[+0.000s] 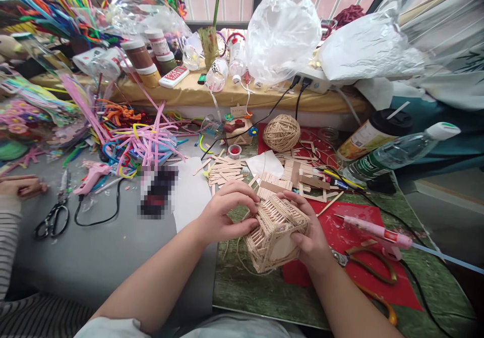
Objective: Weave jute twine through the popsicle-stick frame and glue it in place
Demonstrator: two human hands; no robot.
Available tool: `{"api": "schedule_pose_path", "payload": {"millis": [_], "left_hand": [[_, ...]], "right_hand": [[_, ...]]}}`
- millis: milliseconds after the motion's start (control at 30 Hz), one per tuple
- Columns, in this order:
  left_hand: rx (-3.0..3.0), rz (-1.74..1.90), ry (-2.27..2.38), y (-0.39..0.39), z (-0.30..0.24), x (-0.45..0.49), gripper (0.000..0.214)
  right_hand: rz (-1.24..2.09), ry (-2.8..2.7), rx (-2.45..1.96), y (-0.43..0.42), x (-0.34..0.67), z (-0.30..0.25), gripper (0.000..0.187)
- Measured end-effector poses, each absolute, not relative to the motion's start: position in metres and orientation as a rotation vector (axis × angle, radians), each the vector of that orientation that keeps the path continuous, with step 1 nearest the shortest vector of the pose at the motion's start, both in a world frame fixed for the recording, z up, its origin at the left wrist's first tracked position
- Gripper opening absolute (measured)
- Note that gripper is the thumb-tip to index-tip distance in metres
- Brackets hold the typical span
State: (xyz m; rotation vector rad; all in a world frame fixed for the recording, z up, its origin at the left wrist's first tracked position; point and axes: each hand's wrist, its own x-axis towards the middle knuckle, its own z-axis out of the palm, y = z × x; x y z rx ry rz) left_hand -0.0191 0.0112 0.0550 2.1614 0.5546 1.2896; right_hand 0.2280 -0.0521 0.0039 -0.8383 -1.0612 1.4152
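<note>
Just above the table, a small box of wooden craft sticks wrapped in twine (280, 224) is tilted between my hands. My right hand (313, 242) grips its right side, the thumb on the front face and the fingers over the top. On the left, my left hand (229, 212) has its thumb and fingers closed at the box's upper left edge. Whether a twine strand is pinched there, I cannot tell. A loose loop of twine hangs below the box. Behind it lie stick panels (274, 184) and loose craft sticks (227, 171).
A ball of twine (282, 132) sits behind the sticks. At right are a pink glue gun (381, 232), orange-handled scissors (372, 265), a water bottle (397, 151) and a lidded cup (374, 133). Another person's hand (24, 185) rests at left near black scissors (55, 217).
</note>
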Motion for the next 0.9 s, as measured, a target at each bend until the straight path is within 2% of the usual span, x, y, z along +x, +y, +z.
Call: {"api": "schedule_pose_path", "payload": {"millis": [900], "left_hand": [[2.083, 1.194, 0.488, 0.0096, 0.0562, -0.0186, 0.016]], "right_hand": [[1.536, -0.989, -0.830, -0.0509, 0.2263, 0.0051, 0.080]]}}
